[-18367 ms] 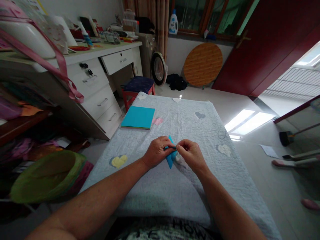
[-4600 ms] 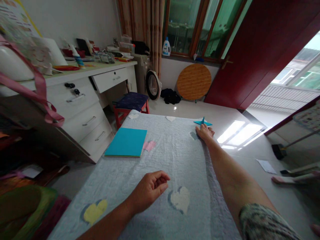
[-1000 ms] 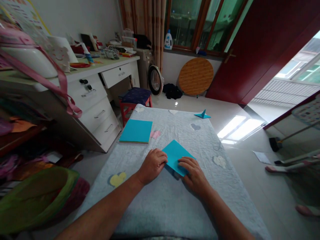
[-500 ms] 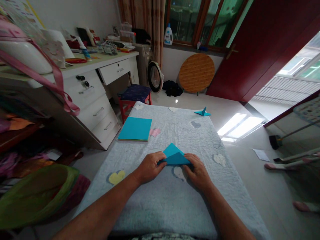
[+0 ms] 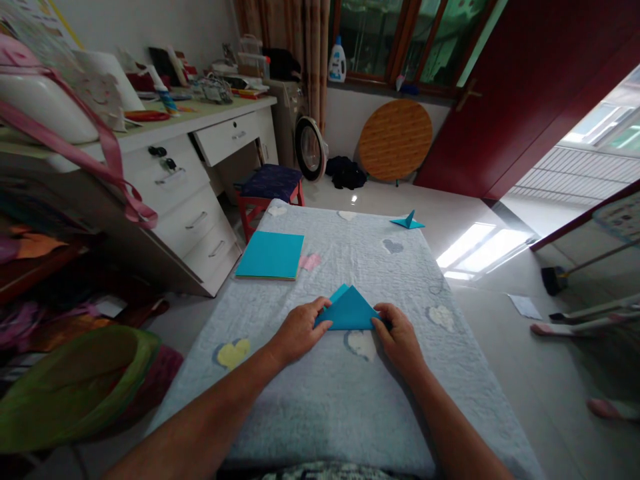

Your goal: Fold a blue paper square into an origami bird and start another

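Note:
A blue sheet of origami paper (image 5: pixel 349 312), folded into a triangle with two offset peaks, lies on the cloth-covered table (image 5: pixel 320 393) in front of me. My left hand (image 5: pixel 301 330) pinches its left corner between thumb and fingers. At the right corner, my right hand (image 5: pixel 400 333) grips the paper the same way. Beyond my left hand lies a stack of square blue paper (image 5: pixel 271 255). A small folded blue paper piece (image 5: pixel 409 221) with an upright fin stands near the far right corner of the table.
Left of the table is a white desk (image 5: pixel 170 180) with drawers and clutter on top. A stool (image 5: pixel 273 185) stands past the far left corner. A green-lined bin (image 5: pixel 75 393) sits at lower left. A person's feet (image 5: pixel 550 329) show on the right.
The front layer of the folded paper has risen, so its peak now stands level with the rear one and slightly right of it. Both hands still hold the corners.

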{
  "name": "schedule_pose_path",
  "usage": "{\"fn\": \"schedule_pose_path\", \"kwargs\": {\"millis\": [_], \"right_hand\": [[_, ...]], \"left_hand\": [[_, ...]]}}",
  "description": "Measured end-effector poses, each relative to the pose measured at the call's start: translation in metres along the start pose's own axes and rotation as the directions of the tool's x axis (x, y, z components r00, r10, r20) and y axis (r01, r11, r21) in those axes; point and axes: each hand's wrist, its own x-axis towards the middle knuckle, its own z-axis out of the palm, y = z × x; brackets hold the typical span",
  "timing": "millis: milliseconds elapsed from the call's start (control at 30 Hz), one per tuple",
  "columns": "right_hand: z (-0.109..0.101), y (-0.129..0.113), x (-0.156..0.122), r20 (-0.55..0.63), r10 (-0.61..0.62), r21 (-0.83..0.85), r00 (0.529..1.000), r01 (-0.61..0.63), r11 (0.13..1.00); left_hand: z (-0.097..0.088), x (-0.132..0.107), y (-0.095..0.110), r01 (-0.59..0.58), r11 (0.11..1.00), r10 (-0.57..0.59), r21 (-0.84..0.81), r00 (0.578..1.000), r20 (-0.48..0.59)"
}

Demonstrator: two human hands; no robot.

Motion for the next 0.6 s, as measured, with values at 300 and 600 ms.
{"fn": "schedule_pose_path", "kwargs": {"millis": [300,600], "right_hand": [[-0.003,-0.009,0.008,0.06,0.041,-0.056,0.997,-0.037,0.998],[0.003,-0.007,0.012,0.01,0.025,-0.046,1.0,-0.024,0.999]], "left_hand": [[0.005,-0.002,-0.001,0.029,0.991,-0.029,0.127,1.0,-0.001],[0.008,0.0,-0.001,-0.015,0.961,0.015,0.274,1.0,0.002]]}}
